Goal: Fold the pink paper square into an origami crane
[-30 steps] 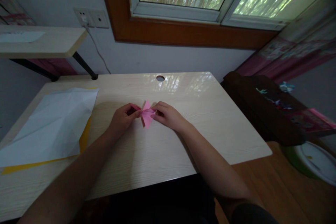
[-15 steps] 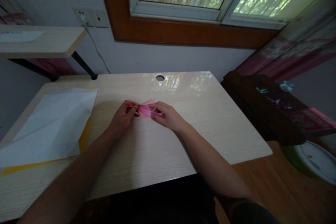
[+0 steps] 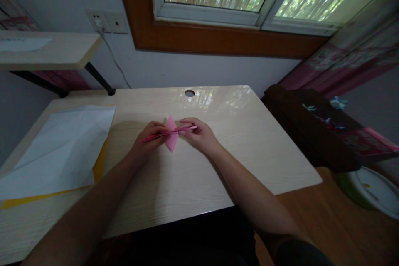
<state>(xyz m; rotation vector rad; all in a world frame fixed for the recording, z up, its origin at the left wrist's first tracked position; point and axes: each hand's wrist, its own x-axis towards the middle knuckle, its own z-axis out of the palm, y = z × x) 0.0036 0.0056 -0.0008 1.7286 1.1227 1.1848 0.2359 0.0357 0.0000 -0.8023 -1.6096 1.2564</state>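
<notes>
A folded pink paper piece is held between my two hands, just above the desk. One pointed flap stands away from me and another points toward me, while narrow folded points run out to the left and right. My left hand is closed on its left part, fingers behind and thumb in front. With fingertips and thumb, my right hand pinches the right point near the middle. The fingers partly cover the folds, so their exact shape is hard to make out.
White sheets over yellow paper lie on the desk's left side. A raised shelf stands at the back left. The desk has a round cable hole. Right of it are a dark wooden cabinet and a green-and-white bin.
The pink paper has turned in my hands: its flaps now point away from and toward me, with a thin point out to each side. The left fingers have shifted along it.
</notes>
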